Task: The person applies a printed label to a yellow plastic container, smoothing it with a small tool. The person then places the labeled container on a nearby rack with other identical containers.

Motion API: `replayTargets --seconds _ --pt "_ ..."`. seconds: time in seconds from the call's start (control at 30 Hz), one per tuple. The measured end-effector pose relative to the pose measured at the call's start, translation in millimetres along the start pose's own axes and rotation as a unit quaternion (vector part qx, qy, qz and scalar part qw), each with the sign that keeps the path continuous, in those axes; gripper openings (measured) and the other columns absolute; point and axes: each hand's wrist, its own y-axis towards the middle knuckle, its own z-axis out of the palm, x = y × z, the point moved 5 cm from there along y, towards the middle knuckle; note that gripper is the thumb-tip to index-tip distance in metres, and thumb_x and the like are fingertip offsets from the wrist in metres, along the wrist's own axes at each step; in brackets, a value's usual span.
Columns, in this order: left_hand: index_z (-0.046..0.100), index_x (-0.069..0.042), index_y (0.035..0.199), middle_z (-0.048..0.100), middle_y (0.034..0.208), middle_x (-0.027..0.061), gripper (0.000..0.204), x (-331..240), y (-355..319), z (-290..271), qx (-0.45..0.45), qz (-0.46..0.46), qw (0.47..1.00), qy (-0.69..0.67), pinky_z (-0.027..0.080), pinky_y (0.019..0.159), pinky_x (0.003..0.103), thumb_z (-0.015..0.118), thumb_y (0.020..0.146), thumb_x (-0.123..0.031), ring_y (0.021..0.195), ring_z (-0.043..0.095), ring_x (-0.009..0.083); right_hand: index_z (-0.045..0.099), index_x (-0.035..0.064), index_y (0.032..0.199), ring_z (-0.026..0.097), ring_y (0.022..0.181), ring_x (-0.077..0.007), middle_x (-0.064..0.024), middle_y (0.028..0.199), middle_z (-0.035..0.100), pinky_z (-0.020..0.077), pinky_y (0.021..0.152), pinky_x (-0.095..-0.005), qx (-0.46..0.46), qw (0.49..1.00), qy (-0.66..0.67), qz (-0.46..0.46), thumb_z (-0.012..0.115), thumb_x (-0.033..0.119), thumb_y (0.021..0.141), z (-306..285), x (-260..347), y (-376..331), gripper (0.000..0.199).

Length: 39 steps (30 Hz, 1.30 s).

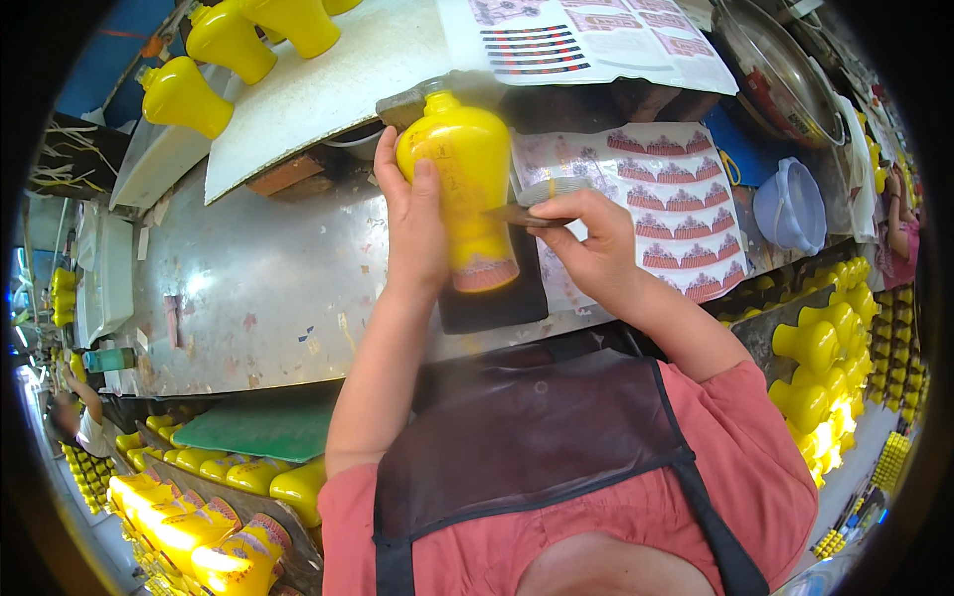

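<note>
A glossy yellow bottle (475,149) with a narrow neck and broad shoulders lies in front of me, its neck pointing away. My left hand (412,223) grips it from the left, thumb across its front. Faint dark markings show on its face, and a pink patterned band (485,275) circles its base. Pinched in my right hand (601,243) is a thin, flat brown scraper-like blade (519,216), its tip against the bottle's right side. Beneath the bottle is a dark pad (497,316). A grey ribbed object (556,189) sits beside my right fingers, partly hidden.
Printed decal sheets (681,223) lie to the right, with another sheet (596,45) farther back. A lilac bucket (790,206) and a metal basin (775,79) stand at the right. Yellow bottles (186,97) stand at the far left; several more crowd racks beside me.
</note>
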Motion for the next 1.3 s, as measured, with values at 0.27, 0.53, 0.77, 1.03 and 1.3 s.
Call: replayTargets --seconds 0.27,0.53,0.77,1.03,1.3 --pt "0.011 -0.013 0.158 0.042 0.148 0.0145 0.064 4.1 -2.2 -1.5 0.017 -0.011 0.999 -0.029 0.042 0.11 0.038 0.045 0.109 -0.036 0.132 0.048 0.025 0.068 0.0037 0.107 0.072 0.089 -0.0196 -0.0097 0.099 0.073 0.0563 0.075 -0.0308 0.048 0.998 0.02 -0.047 0.076 -0.005 0.082 7.4 8.2 -3.1 0.027" --pt "0.003 -0.007 0.161 0.041 0.15 0.0201 0.078 4.5 -11.3 -8.6 0.004 0.059 0.984 0.166 0.037 0.113 0.04 0.051 0.102 -0.022 0.136 0.045 0.0308 0.065 0.0019 0.114 0.069 0.081 -0.0134 -0.0087 0.094 0.072 0.0556 0.072 -0.028 -0.051 0.996 -0.057 0.051 0.074 0.005 0.089 2.7 7.7 33.5 0.027" --pt "0.004 -0.001 0.16 0.04 0.15 0.0237 0.087 3.8 -11.6 -12.0 0.008 0.1 0.975 0.2 0.035 0.115 0.041 0.057 0.096 -0.025 0.137 0.044 0.0327 0.064 0.0033 0.113 0.072 0.077 -0.024 -0.0131 0.096 0.071 0.057 0.068 -0.0327 -0.073 0.986 -0.147 -0.033 0.077 0.006 0.087 1.6 23.6 58.2 0.029" --pt "0.006 0.0 0.159 0.031 0.153 0.0268 0.106 7.6 -10.7 -8.6 0.007 0.095 0.96 0.264 0.034 0.116 0.045 0.075 0.081 -0.024 0.14 0.039 0.0393 0.065 0.0027 0.111 0.074 0.082 -0.0236 -0.0128 0.093 0.073 0.057 0.074 -0.0306 -0.069 0.976 -0.194 -0.072 0.076 0.01 0.087 -6.0 33.2 108.7 0.027" --pt "0.009 0.001 0.157 0.03 0.151 0.0281 0.106 6.8 -9.8 -10.2 0.009 0.1 0.954 0.281 0.034 0.116 0.047 0.076 0.079 -0.024 0.139 0.038 0.0419 0.067 0.0028 0.111 0.072 0.083 -0.0172 -0.0112 0.093 0.074 0.0562 0.076 -0.0298 0.053 0.98 -0.187 -0.041 0.072 0.012 0.088 0.7 31.3 152.2 0.026"
